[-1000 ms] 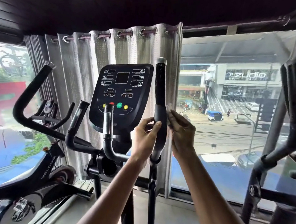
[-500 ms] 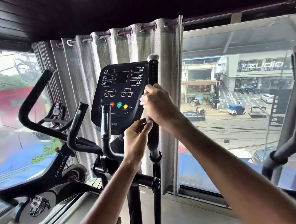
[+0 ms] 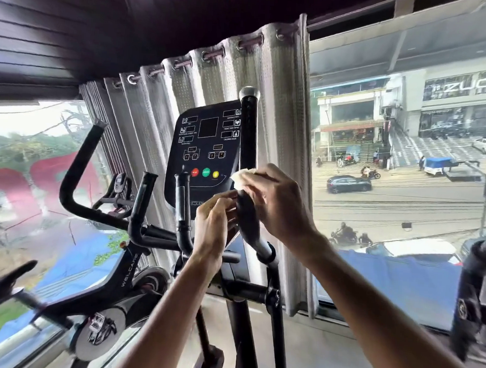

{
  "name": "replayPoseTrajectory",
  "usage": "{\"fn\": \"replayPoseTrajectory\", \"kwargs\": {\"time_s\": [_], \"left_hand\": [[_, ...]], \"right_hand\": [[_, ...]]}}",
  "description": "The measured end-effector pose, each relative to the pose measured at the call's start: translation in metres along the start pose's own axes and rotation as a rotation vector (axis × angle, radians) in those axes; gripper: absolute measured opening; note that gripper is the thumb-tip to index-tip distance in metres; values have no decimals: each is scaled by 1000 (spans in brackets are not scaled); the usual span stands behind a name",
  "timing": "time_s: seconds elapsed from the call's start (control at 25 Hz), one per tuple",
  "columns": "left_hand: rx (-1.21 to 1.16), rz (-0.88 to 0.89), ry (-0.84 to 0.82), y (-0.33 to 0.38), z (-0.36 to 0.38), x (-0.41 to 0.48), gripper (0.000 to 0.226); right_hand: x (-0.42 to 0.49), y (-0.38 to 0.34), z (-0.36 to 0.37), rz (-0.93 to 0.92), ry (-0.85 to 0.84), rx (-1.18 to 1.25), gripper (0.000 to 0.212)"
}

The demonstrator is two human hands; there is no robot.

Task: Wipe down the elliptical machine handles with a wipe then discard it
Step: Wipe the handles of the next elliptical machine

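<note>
The elliptical's tall black right handle (image 3: 248,133) with a silver cap rises in the middle of the head view, in front of the console (image 3: 205,151). My right hand (image 3: 277,202) wraps around this handle at mid-height and holds a white wipe (image 3: 242,176) against it; a corner of the wipe sticks out to the left. Just below, my left hand (image 3: 214,227) holds the handle's lower part from the left side. A shorter black handlebar (image 3: 182,206) curves up left of my hands.
A black spin bike (image 3: 113,275) stands at the left by the window. Grey curtains (image 3: 230,76) hang behind the console. Another machine's black frame (image 3: 473,286) stands at the right edge. Large windows face a street.
My right hand with the wipe has slid down the handle, from level with the console buttons to just above my left hand. The camera has shifted a little.
</note>
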State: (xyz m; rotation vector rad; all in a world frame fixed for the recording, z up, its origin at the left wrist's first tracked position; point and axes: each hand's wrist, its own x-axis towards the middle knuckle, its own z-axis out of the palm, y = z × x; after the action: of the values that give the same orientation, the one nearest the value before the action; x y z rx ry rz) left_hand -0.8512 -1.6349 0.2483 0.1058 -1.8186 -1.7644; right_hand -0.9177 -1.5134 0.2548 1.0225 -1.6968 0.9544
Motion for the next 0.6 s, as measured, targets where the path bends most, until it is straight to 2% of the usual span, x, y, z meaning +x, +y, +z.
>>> {"fn": "replayPoseTrajectory", "kwargs": {"time_s": [0.12,0.32,0.44,0.6], "left_hand": [[44,22,7,8,6,7,25],[107,19,73,14,14,11,17],[166,31,75,14,13,10,16],[249,37,104,14,15,11,23]], "right_hand": [[-20,2,3,86,93,107,22],[-18,3,11,379,298,236,13],[-44,-5,15,407,317,299,8],[-21,7,21,620,333,540,20]]}}
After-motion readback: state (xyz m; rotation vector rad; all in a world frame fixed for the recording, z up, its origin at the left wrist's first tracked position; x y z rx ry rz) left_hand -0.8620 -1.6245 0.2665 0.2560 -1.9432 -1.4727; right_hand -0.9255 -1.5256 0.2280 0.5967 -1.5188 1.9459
